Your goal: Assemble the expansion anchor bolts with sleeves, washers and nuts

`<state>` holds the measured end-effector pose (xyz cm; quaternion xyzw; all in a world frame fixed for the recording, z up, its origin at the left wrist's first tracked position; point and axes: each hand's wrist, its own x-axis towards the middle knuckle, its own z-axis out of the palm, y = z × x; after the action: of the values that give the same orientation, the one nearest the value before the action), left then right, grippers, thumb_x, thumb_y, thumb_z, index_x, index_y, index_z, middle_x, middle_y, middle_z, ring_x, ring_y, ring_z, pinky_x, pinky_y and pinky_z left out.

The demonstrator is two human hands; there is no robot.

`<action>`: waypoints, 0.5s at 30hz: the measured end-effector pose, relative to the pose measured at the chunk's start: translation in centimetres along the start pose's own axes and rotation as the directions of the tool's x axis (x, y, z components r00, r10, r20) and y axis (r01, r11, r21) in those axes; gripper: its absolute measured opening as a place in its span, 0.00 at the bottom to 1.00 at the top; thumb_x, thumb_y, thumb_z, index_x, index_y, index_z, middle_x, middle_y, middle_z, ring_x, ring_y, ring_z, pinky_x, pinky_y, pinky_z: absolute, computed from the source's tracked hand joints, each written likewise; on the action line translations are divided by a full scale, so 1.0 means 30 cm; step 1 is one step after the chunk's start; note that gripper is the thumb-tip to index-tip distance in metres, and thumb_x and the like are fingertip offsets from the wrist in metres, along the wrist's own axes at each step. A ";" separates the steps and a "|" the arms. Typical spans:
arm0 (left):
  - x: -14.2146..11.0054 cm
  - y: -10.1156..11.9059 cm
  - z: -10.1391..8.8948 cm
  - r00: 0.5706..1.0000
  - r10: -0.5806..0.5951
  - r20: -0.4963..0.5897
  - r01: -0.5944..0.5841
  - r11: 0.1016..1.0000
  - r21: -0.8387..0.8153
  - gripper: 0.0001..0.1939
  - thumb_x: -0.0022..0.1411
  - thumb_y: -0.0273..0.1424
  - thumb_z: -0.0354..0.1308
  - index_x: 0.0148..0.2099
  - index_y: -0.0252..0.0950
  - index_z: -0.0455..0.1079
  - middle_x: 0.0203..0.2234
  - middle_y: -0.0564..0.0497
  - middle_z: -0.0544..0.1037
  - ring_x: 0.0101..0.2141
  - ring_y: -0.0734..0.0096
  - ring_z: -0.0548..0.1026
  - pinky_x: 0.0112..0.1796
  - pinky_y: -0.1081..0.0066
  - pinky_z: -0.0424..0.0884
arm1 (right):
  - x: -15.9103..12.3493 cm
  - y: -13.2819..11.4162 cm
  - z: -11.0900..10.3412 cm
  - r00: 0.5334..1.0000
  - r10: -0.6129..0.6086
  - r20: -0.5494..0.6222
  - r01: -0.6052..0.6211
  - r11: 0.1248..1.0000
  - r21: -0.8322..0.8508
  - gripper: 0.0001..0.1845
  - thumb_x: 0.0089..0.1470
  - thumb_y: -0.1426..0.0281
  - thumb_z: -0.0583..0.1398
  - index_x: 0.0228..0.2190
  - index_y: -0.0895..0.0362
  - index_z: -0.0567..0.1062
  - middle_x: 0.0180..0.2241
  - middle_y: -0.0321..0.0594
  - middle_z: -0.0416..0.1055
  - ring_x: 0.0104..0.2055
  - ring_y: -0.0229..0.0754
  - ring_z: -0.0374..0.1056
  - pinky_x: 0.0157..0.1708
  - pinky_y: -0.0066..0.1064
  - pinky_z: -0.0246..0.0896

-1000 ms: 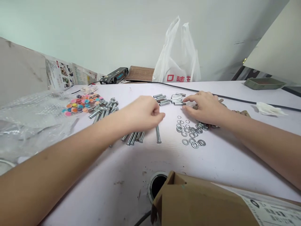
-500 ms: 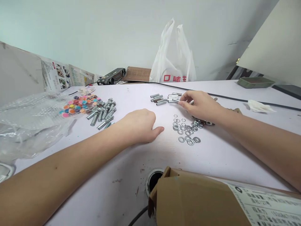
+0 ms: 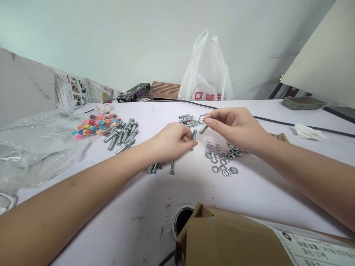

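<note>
My left hand [image 3: 172, 141] is closed around a bolt [image 3: 193, 135], its threaded end sticking up past my fingertips. My right hand [image 3: 235, 125] pinches a short metal sleeve [image 3: 203, 129] just to the right of that bolt end, the two almost touching. Under my left hand lie several loose bolts [image 3: 161, 167] on the white table [image 3: 249, 184]. A scatter of washers [image 3: 222, 162] lies below my right hand, and a row of sleeves [image 3: 190, 120] lies behind both hands.
At the left are assembled anchor bolts [image 3: 122, 135], coloured discs [image 3: 93, 123] and a clear plastic bag [image 3: 36, 144]. A cardboard box [image 3: 235, 240] and a round table hole [image 3: 181, 218] are near me. A white carrier bag [image 3: 206, 77], a black cable [image 3: 291, 123] and a green tray [image 3: 303, 102] stand at the back.
My left hand lifted off the table with a bolt in it. My right hand picked a sleeve from the row and brought it towards the bolt's end.
</note>
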<state>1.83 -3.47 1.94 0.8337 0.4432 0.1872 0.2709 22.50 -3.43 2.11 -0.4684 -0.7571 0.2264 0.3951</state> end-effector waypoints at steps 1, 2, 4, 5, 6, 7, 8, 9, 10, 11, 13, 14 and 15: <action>0.003 -0.006 0.010 1.000 0.005 -0.016 -0.005 1.000 -0.016 0.12 0.57 0.37 0.56 0.25 0.36 0.65 0.18 0.55 0.67 0.21 0.76 0.62 0.23 0.72 0.58 | -0.001 -0.003 0.001 1.000 -0.007 -0.002 0.007 1.000 0.008 0.15 0.55 0.55 0.60 0.32 0.52 0.78 0.21 0.34 0.67 0.18 0.33 0.54 0.19 0.32 0.51; 0.006 -0.012 0.018 1.000 0.008 -0.029 -0.009 1.000 -0.025 0.12 0.57 0.36 0.57 0.25 0.36 0.65 0.19 0.55 0.68 0.22 0.76 0.63 0.24 0.72 0.59 | -0.002 -0.005 0.003 1.000 -0.019 -0.006 0.019 1.000 0.011 0.15 0.55 0.54 0.60 0.32 0.52 0.79 0.22 0.34 0.69 0.19 0.34 0.56 0.20 0.32 0.53; 0.010 -0.023 0.031 0.999 0.019 -0.050 -0.020 0.999 -0.029 0.12 0.57 0.36 0.57 0.25 0.35 0.65 0.19 0.55 0.69 0.23 0.76 0.64 0.25 0.72 0.59 | -0.003 -0.008 0.009 0.999 -0.051 -0.007 0.051 0.999 0.012 0.16 0.55 0.53 0.60 0.32 0.52 0.78 0.26 0.37 0.72 0.24 0.38 0.62 0.23 0.34 0.58; 0.011 -0.028 0.036 0.998 0.026 -0.061 -0.027 0.999 -0.028 0.13 0.57 0.36 0.57 0.24 0.35 0.64 0.19 0.55 0.69 0.23 0.76 0.64 0.25 0.72 0.59 | -0.004 -0.010 0.013 0.998 -0.067 -0.006 0.067 0.998 0.010 0.16 0.54 0.52 0.60 0.32 0.51 0.78 0.28 0.37 0.74 0.27 0.40 0.65 0.26 0.34 0.60; 0.012 -0.032 0.040 0.997 0.033 -0.069 -0.035 0.999 -0.028 0.13 0.57 0.36 0.57 0.23 0.35 0.64 0.19 0.55 0.68 0.23 0.76 0.63 0.26 0.72 0.59 | -0.004 -0.011 0.017 0.996 -0.085 -0.007 0.085 0.996 0.007 0.17 0.54 0.52 0.60 0.33 0.51 0.78 0.30 0.38 0.75 0.29 0.41 0.66 0.28 0.35 0.62; 0.013 -0.034 0.044 0.996 0.038 -0.077 -0.041 0.999 -0.031 0.14 0.57 0.36 0.56 0.23 0.35 0.63 0.18 0.56 0.68 0.22 0.76 0.63 0.26 0.72 0.59 | -0.005 -0.012 0.020 0.995 -0.099 -0.010 0.100 0.995 0.004 0.17 0.55 0.51 0.60 0.33 0.51 0.78 0.32 0.38 0.75 0.31 0.42 0.68 0.30 0.36 0.63; 0.013 -0.036 0.048 0.996 0.043 -0.082 -0.046 0.998 -0.036 0.15 0.57 0.36 0.56 0.23 0.35 0.62 0.18 0.56 0.67 0.22 0.77 0.62 0.26 0.72 0.58 | -0.005 -0.012 0.023 0.994 -0.112 -0.016 0.112 0.994 0.003 0.17 0.55 0.51 0.60 0.34 0.51 0.78 0.33 0.39 0.76 0.33 0.43 0.68 0.32 0.36 0.64; 0.014 -0.037 0.052 0.995 0.046 -0.087 -0.050 0.998 -0.042 0.15 0.58 0.36 0.56 0.22 0.36 0.61 0.18 0.56 0.66 0.22 0.77 0.61 0.26 0.72 0.58 | -0.005 -0.013 0.026 0.992 -0.122 -0.022 0.122 0.993 0.002 0.17 0.55 0.52 0.60 0.34 0.51 0.78 0.33 0.39 0.76 0.33 0.43 0.69 0.33 0.37 0.64; 0.014 -0.037 0.055 0.995 0.050 -0.087 -0.054 0.997 -0.048 0.16 0.58 0.36 0.56 0.22 0.36 0.60 0.17 0.56 0.65 0.22 0.77 0.60 0.26 0.72 0.58 | -0.005 -0.014 0.028 0.991 -0.131 -0.031 0.132 0.991 0.006 0.17 0.56 0.52 0.60 0.33 0.52 0.78 0.33 0.39 0.76 0.34 0.43 0.69 0.34 0.37 0.65; 0.013 -0.035 0.059 0.995 0.052 -0.083 -0.056 0.997 -0.054 0.16 0.58 0.36 0.55 0.22 0.36 0.60 0.18 0.57 0.65 0.22 0.77 0.60 0.26 0.72 0.58 | -0.005 -0.014 0.029 0.989 -0.140 -0.039 0.140 0.990 0.017 0.16 0.56 0.53 0.60 0.34 0.52 0.78 0.33 0.39 0.76 0.35 0.43 0.70 0.35 0.37 0.65; 0.012 -0.031 0.065 0.996 0.048 -0.077 -0.053 0.996 -0.068 0.15 0.59 0.36 0.55 0.23 0.36 0.60 0.18 0.56 0.65 0.22 0.77 0.60 0.26 0.71 0.58 | -0.005 -0.016 0.030 0.986 -0.155 -0.064 0.159 0.986 0.060 0.15 0.56 0.54 0.61 0.35 0.53 0.77 0.34 0.40 0.76 0.37 0.43 0.70 0.38 0.37 0.66; 0.011 -0.029 0.068 0.996 0.044 -0.076 -0.050 0.996 -0.071 0.15 0.59 0.36 0.55 0.23 0.36 0.61 0.18 0.56 0.65 0.22 0.77 0.61 0.26 0.71 0.58 | -0.006 -0.017 0.031 0.984 -0.159 -0.078 0.165 0.983 0.082 0.15 0.56 0.55 0.61 0.35 0.53 0.77 0.35 0.40 0.76 0.37 0.43 0.71 0.39 0.37 0.67; 0.010 -0.026 0.071 0.996 0.041 -0.078 -0.047 0.996 -0.072 0.15 0.59 0.36 0.54 0.23 0.36 0.61 0.19 0.56 0.66 0.22 0.77 0.61 0.26 0.71 0.58 | -0.007 -0.019 0.032 0.983 -0.161 -0.088 0.169 0.981 0.097 0.15 0.56 0.55 0.61 0.36 0.53 0.77 0.35 0.40 0.76 0.38 0.44 0.71 0.40 0.38 0.67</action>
<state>2.64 -3.46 -0.19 0.8250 0.4275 0.2410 0.2803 21.48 -3.85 1.89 -0.3913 -0.7641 0.2130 0.4665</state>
